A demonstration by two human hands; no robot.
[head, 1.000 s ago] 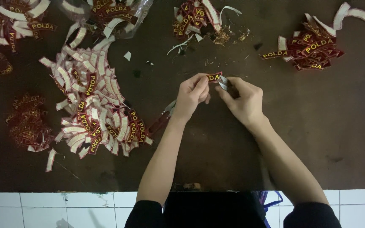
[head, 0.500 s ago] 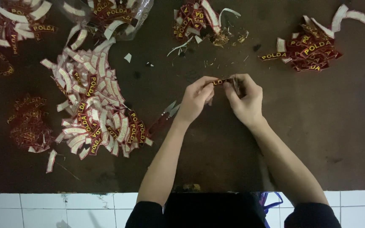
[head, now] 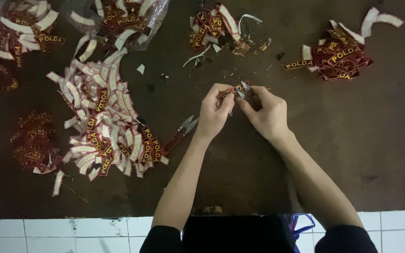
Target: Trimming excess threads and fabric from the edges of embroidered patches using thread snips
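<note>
My left hand (head: 213, 112) and my right hand (head: 266, 111) meet above the middle of a dark brown table (head: 352, 154). Between their fingertips they pinch a small curved dark red patch with yellow lettering (head: 227, 92). My right hand also grips small metal thread snips (head: 243, 87), whose blade tips rest against the patch's right end. The fingers hide most of the patch. A second pair of red-handled snips (head: 179, 133) lies on the table just left of my left wrist.
A big heap of red and white-backed patches (head: 104, 122) lies to the left, with a smaller dark pile (head: 31, 140) beyond it. More piles sit at top left (head: 15, 37), top middle (head: 214, 28) and top right (head: 338, 56). A clear plastic bag of patches (head: 118, 18) lies at the top. White floor tiles (head: 48, 232) show below the table's near edge.
Both hands have drawn closer together around the patch and shifted slightly down. The patch has turned between the fingers. The piles and the loose snips have not moved.
</note>
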